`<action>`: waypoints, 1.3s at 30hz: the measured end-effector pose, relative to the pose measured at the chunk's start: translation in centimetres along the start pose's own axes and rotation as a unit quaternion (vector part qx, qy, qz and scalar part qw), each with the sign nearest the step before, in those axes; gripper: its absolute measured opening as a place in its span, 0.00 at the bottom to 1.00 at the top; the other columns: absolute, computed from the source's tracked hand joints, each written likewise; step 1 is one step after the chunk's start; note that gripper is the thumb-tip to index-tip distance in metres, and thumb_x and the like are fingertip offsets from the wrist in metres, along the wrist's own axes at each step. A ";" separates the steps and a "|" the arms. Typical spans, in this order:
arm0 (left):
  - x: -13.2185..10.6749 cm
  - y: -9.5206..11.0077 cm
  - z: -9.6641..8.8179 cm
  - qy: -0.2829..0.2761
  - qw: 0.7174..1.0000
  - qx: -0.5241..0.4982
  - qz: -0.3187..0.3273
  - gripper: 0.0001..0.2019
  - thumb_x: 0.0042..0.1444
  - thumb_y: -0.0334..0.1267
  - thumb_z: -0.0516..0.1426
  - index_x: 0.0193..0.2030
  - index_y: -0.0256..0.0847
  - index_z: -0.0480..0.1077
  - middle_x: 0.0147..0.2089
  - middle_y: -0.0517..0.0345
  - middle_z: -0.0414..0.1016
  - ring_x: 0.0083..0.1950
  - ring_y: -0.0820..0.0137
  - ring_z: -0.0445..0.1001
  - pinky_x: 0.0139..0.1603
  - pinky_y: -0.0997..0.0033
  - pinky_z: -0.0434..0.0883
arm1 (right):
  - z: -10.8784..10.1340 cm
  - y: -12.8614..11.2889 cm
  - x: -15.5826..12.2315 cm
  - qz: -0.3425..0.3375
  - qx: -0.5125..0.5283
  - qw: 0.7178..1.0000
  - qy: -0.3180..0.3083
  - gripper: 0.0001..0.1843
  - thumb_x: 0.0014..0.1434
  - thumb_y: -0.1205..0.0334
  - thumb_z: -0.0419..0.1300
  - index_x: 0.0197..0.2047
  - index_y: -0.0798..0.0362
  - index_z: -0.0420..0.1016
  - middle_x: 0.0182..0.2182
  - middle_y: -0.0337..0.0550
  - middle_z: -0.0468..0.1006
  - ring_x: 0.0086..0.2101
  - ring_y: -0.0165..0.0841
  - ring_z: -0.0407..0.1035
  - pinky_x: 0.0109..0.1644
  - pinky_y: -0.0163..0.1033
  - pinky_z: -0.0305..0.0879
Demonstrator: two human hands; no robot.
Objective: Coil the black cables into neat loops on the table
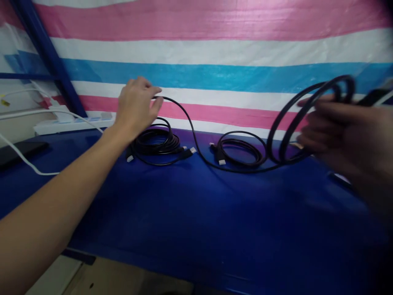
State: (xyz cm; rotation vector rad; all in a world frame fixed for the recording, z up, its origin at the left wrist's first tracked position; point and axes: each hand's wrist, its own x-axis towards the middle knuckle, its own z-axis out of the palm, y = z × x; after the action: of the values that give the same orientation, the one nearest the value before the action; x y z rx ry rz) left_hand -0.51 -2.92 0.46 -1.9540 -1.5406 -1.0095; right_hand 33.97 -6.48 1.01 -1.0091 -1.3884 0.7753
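Observation:
My left hand [135, 104] is raised at the back left, with a black cable [193, 131] pinched between thumb and fingers. From there the cable sags to the blue tabletop [196, 205] and runs right. Its loops are gathered in my right hand [340, 127], which is partly blurred and closed around them above the table's right side. Below my left hand lies a larger coiled black cable [156, 143] with pale-tipped plugs. Between my hands is a smaller black coil [242, 152], also with plugs showing.
On the left are a white power strip [76, 124], a white cord [27, 153] and a dark flat object [21, 152]. A blue post [52, 53] rises behind them. Striped sheeting [215, 49] backs the table. A dark-edged flat object [340, 179] lies partly hidden under my right hand.

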 end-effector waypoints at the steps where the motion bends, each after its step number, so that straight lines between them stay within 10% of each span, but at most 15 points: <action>1: -0.1 0.6 0.4 0.010 0.999 0.008 0.037 0.19 0.62 0.44 0.48 0.52 0.40 0.72 0.55 0.49 0.70 0.55 0.57 0.63 0.57 0.56 0.57 | 1.2 -0.1 -0.7 0.048 0.061 0.997 -0.010 0.12 0.59 0.67 0.55 0.24 0.52 0.61 0.17 0.32 0.41 0.16 0.22 0.37 0.19 0.37 0.33; 9: -4.6 9.4 2.9 -0.257 0.916 -0.125 0.283 0.17 0.62 0.42 0.48 0.30 0.39 0.73 0.29 0.55 0.76 0.30 0.69 0.71 0.30 0.70 0.56 | 3.9 -0.2 -2.7 0.095 0.196 0.976 0.007 0.17 0.59 0.68 0.55 0.22 0.52 0.55 0.17 0.31 0.37 0.17 0.24 0.31 0.16 0.33 0.35; 19: -4.1 8.6 2.0 -0.294 0.950 -0.103 -0.023 0.29 0.61 0.57 0.41 0.24 0.39 0.69 0.22 0.50 0.72 0.23 0.65 0.68 0.27 0.66 0.57 | 3.5 -0.1 -2.3 0.096 0.205 0.974 0.016 0.09 0.62 0.67 0.53 0.29 0.53 0.67 0.17 0.30 0.36 0.18 0.25 0.30 0.16 0.31 0.36; 22: -4.0 8.5 2.3 -0.335 0.889 -0.285 -0.127 0.26 0.59 0.60 0.45 0.31 0.39 0.70 0.28 0.49 0.76 0.28 0.65 0.73 0.27 0.68 0.64 | 3.7 0.0 -2.6 0.110 0.214 0.970 -0.027 0.10 0.61 0.65 0.55 0.27 0.52 0.65 0.17 0.31 0.36 0.18 0.24 0.30 0.16 0.31 0.36; 26: -3.9 9.9 2.3 -0.242 0.739 -0.597 -0.197 0.23 0.59 0.56 0.51 0.46 0.37 0.66 0.51 0.42 0.73 0.44 0.67 0.76 0.38 0.72 0.72 | 4.4 0.5 -3.3 0.110 0.187 0.969 -0.120 0.07 0.59 0.64 0.58 0.28 0.51 0.66 0.16 0.29 0.40 0.16 0.23 0.34 0.16 0.31 0.38; 31: -4.4 12.3 -0.1 -0.210 0.633 -0.723 -0.182 0.20 0.60 0.46 0.54 0.56 0.39 0.58 0.47 0.49 0.74 0.35 0.72 0.76 0.36 0.73 0.74 | 5.7 1.5 -4.5 -0.005 -0.005 0.978 -0.207 0.06 0.54 0.61 0.62 0.35 0.52 0.69 0.18 0.32 0.64 0.15 0.22 0.51 0.18 0.31 0.46; 35: -5.3 13.2 -0.9 -0.293 0.629 -0.709 -0.124 0.24 0.60 0.40 0.55 0.61 0.44 0.54 0.43 0.55 0.75 0.24 0.75 0.73 0.23 0.76 0.71 | 6.1 1.8 -4.9 -0.135 -0.131 0.959 -0.213 0.02 0.55 0.66 0.58 0.32 0.52 0.67 0.25 0.37 0.73 0.26 0.28 0.66 0.27 0.34 0.59; 39: -5.2 12.9 -0.6 -0.275 0.687 -0.666 -0.095 0.16 0.63 0.37 0.50 0.58 0.44 0.62 0.47 0.56 0.75 0.28 0.76 0.74 0.26 0.77 0.71 | 6.2 2.0 -4.9 -0.184 -0.157 0.953 -0.183 0.08 0.53 0.71 0.55 0.36 0.53 0.69 0.29 0.38 0.74 0.31 0.31 0.69 0.32 0.35 0.62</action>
State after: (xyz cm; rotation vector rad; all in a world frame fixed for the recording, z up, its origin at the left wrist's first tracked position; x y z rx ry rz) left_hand 11.14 -10.14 -2.01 -3.3347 -1.3133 -2.1917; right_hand 27.78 -9.43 -3.31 -0.8283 -2.0011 0.4820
